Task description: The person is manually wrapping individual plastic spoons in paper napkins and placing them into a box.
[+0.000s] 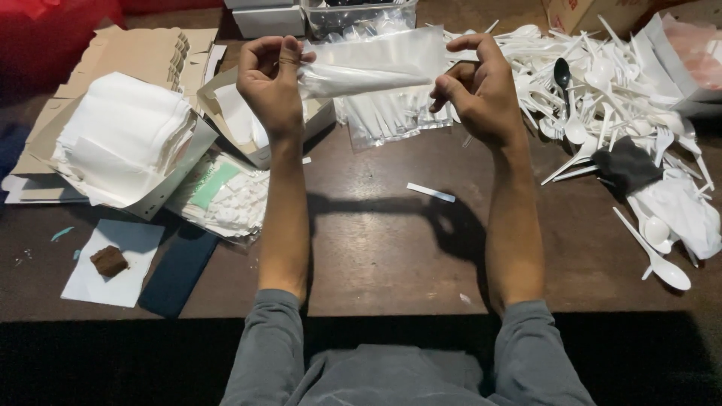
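A clear plastic sleeve [372, 60] is pinched taut between left hand [272, 79] and right hand [477, 90], seemingly mid-packing, so cutlery from the white cutlery pile [602, 83] is probably needed.

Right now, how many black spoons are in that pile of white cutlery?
1: a black spoon lies near the top of the white cutlery pile, right of the right hand. Others may be buried.

Bare table centre [376, 240], napkin stack [124, 143] left, cutlery heap [609, 98] right

Clear plastic sleeve [372, 60] (white cutlery inside) stretched level above the table
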